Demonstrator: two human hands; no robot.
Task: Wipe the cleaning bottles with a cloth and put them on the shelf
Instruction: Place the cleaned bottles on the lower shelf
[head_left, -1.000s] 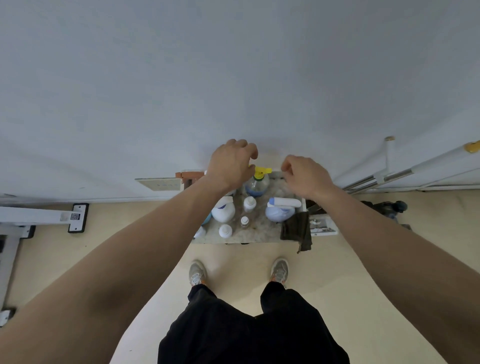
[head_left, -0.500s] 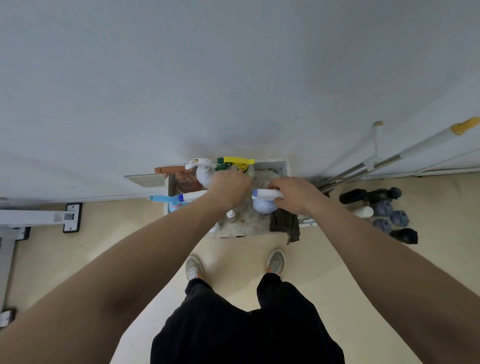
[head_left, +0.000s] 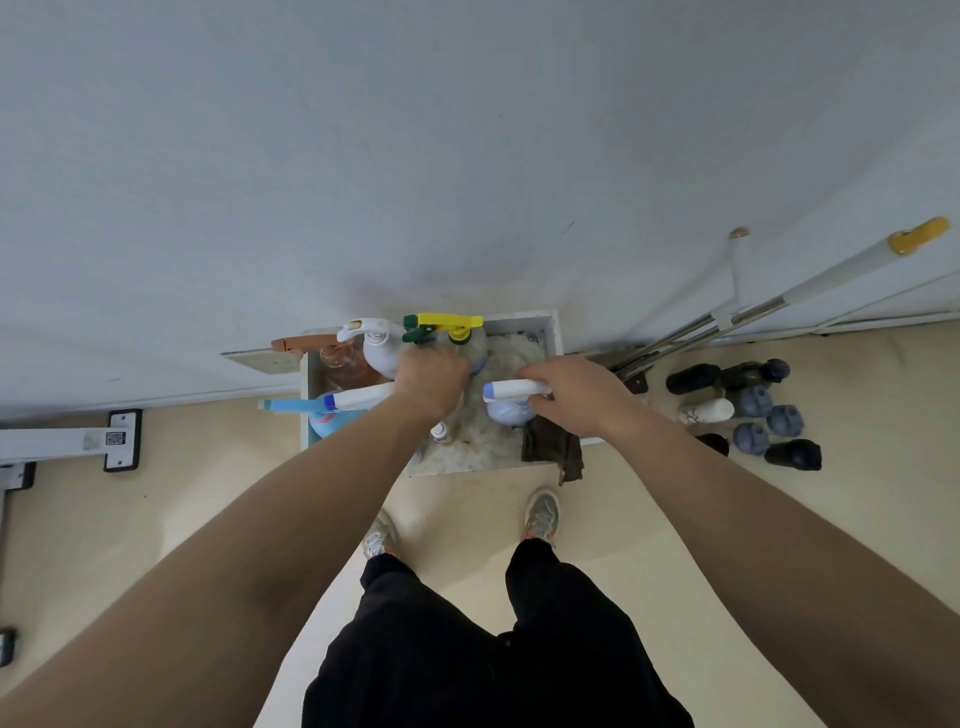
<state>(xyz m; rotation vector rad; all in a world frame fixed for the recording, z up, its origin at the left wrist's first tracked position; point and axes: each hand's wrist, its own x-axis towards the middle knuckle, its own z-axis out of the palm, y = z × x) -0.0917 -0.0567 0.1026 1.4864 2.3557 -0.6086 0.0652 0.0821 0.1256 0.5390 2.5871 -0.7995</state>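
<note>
Both bare forearms are stretched forward and down, the left hand being held knuckles-up with its fingers hidden beneath it, while the right hand is curled round the head of a spray bottle.

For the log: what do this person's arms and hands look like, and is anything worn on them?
Both arms are bare: no sleeve shows on the left forearm or right forearm up to the frame edge. The left hand and right hand are ungloved, with no watch, band or ring visible. Below are black trousers and grey trainers.
</note>
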